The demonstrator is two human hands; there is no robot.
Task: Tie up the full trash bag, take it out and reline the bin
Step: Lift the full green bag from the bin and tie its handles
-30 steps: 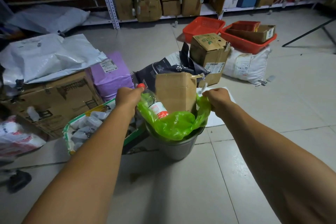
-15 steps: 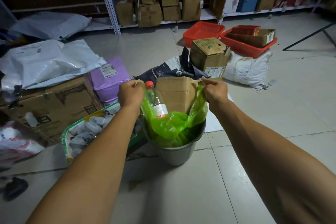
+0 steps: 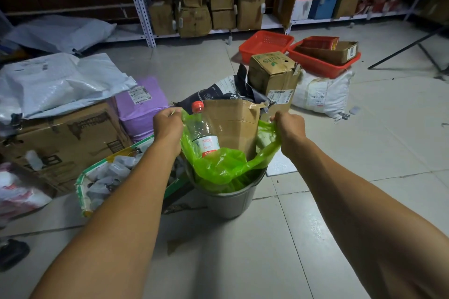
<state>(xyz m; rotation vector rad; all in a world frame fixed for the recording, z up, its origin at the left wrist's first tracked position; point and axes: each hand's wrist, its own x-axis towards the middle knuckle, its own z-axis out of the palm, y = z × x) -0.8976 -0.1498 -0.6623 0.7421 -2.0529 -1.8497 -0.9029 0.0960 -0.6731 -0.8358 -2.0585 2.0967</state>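
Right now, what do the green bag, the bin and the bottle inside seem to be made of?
Green bag: thin, glossy, translucent plastic film, judging by its creases. Bin: grey with a dull sheen, metal or plastic, I cannot tell which. Bottle: clear plastic, see-through, with a red cap.

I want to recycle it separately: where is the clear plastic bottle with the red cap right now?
In the head view, the clear red-capped plastic bottle stands inside the green plastic trash bag, on its left side, between the left hand and the brown cardboard piece.

open floor near side of bin; boxes crowd left, parcels behind.
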